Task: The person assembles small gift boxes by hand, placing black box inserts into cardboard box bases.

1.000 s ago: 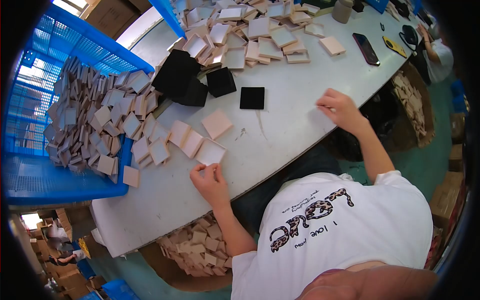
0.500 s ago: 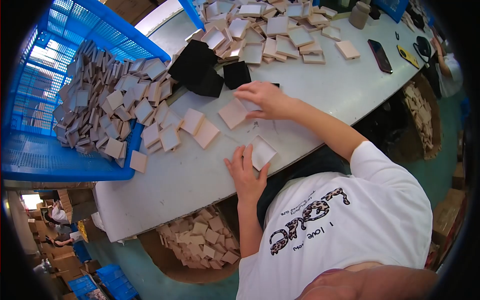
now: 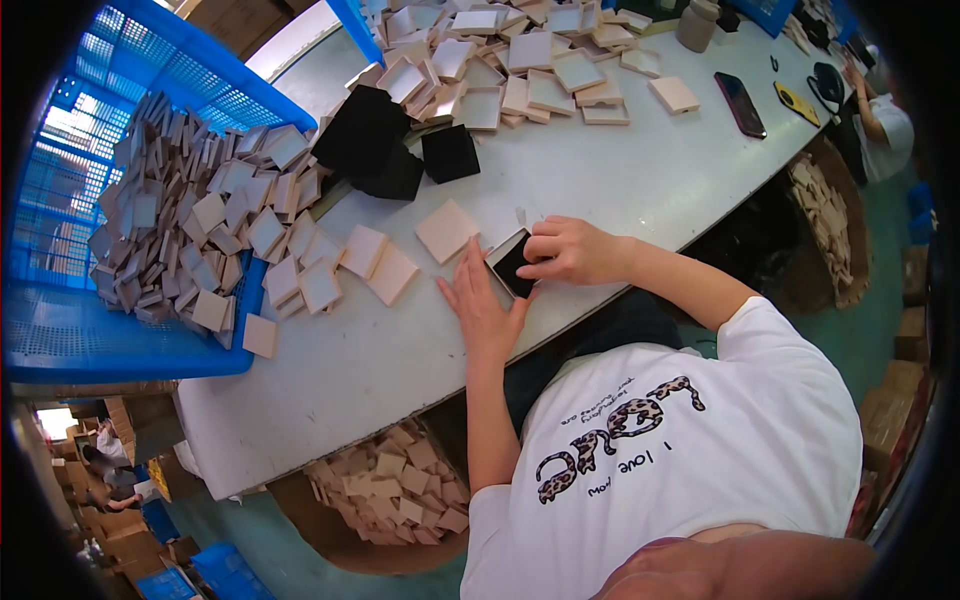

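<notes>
The blue crate (image 3: 60,340) sits far left of the small box (image 3: 510,264) I am working on, and a heap of pale pink squares (image 3: 190,230) spills over its low front. A few loose squares (image 3: 392,273) lie on the bench (image 3: 620,180) between that heap and the small box, the nearest one (image 3: 447,230) just up and left of it. A stack of black pads (image 3: 375,140) stands farther back from the small box, up and to the left.

My left hand (image 3: 485,310) lies open and flat on the bench, palm down and fingers spread. It grips nothing, and its fingertips touch the small box's left side. The small box rests on the bench near the front edge, between my two hands, with a black pad showing inside its pale rim.

My right hand (image 3: 570,250) is curled, fingers and thumb closed on the small box's right side.

Well back from the small box is a second spread of pink boxes (image 3: 520,60). Far to its upper right lie a dark phone (image 3: 740,103) and a yellow one (image 3: 795,97), with another person (image 3: 880,115) beyond them.
</notes>
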The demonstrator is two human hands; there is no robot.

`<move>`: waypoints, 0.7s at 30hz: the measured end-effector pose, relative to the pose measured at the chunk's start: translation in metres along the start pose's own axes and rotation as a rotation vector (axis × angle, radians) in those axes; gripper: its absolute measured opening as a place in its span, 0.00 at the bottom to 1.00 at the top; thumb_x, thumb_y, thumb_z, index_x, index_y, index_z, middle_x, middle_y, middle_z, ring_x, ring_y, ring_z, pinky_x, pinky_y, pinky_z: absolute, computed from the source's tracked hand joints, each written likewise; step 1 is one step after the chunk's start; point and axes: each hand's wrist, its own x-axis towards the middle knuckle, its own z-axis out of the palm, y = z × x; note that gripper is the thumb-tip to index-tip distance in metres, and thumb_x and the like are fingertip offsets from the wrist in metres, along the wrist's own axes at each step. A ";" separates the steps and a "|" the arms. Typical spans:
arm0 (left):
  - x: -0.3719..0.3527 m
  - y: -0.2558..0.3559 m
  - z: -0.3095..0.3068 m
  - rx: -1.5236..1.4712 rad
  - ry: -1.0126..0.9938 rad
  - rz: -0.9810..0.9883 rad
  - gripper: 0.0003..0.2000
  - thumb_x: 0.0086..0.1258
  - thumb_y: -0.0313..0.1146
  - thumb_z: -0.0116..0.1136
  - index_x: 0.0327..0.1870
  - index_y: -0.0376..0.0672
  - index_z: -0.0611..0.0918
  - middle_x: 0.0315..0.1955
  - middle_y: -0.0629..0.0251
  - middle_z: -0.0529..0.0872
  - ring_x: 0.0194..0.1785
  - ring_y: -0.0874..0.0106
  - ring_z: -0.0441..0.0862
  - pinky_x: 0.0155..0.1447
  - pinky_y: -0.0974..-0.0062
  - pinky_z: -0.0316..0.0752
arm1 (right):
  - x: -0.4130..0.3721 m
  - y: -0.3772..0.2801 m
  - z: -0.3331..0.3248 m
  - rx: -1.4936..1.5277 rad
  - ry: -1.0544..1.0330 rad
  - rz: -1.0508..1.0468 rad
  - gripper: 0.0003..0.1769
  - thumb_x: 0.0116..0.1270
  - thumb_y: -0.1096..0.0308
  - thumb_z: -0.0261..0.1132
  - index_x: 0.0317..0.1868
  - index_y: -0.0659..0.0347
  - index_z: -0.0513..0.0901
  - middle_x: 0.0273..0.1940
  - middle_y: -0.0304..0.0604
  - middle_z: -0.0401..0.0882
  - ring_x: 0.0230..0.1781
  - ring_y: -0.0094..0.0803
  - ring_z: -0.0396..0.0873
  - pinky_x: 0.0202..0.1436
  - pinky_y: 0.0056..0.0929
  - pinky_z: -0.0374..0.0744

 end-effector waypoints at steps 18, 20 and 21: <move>0.000 0.006 -0.004 0.206 -0.078 0.145 0.33 0.68 0.47 0.75 0.75 0.57 0.79 0.68 0.54 0.71 0.77 0.51 0.67 0.84 0.30 0.46 | -0.123 0.188 -0.073 -0.862 0.310 1.343 0.44 0.73 0.37 0.68 0.80 0.52 0.71 0.80 0.61 0.64 0.80 0.62 0.63 0.80 0.58 0.66; 0.000 0.008 -0.005 0.206 -0.071 0.141 0.33 0.67 0.47 0.75 0.75 0.57 0.79 0.68 0.54 0.71 0.77 0.51 0.67 0.84 0.31 0.47 | -0.160 0.208 -0.077 -0.860 0.207 1.517 0.45 0.73 0.34 0.66 0.81 0.51 0.70 0.78 0.63 0.64 0.79 0.64 0.63 0.80 0.61 0.65; 0.000 0.010 -0.005 0.206 -0.065 0.138 0.33 0.67 0.47 0.75 0.75 0.58 0.80 0.68 0.54 0.71 0.77 0.50 0.67 0.84 0.31 0.47 | -0.170 0.211 -0.078 -0.768 0.149 1.530 0.45 0.73 0.34 0.65 0.81 0.50 0.71 0.77 0.63 0.66 0.78 0.63 0.64 0.80 0.61 0.64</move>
